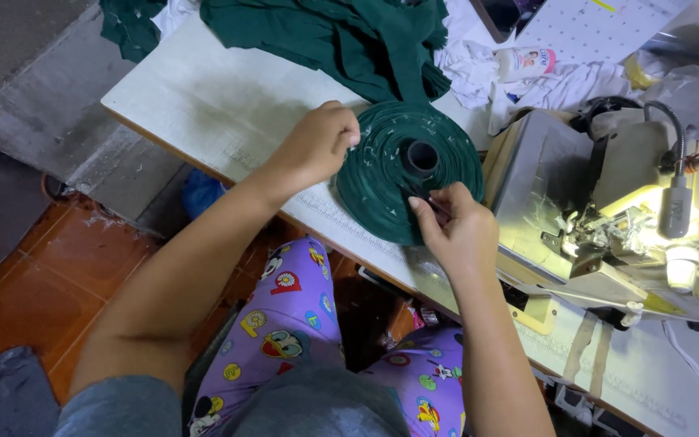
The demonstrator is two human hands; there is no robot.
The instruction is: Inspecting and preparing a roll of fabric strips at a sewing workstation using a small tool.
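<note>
Head view looks down on a large flat roll of dark green fabric tape (408, 180), wound around a hollow grey core and lying on its side on the pale, worn wooden table (204, 97), near the table's front edge. Just left of the roll, the left hand (317, 146) is curled shut, fingertips pressed against the roll's outer rim as if steadying it or pinching the outermost layer. At the roll's near side the right hand (459, 231) is closed in a pinch on a strip of the tape close to the core. Judging by this, the step in hand is freeing or finding the loose end of the tape; the next move would call for a firm pinch while the roll is kept from sliding. Right of the roll, almost touching it, stands a cream-coloured industrial sewing machine (608, 218) with a lit gooseneck lamp (677, 202). Behind the roll lies a heap of dark green cloth (341, 40), with crumpled white cloth (479, 65) and a small white bottle (525, 61) beside it. Below the table edge, reddish floor tiles (34, 291) show.
</note>
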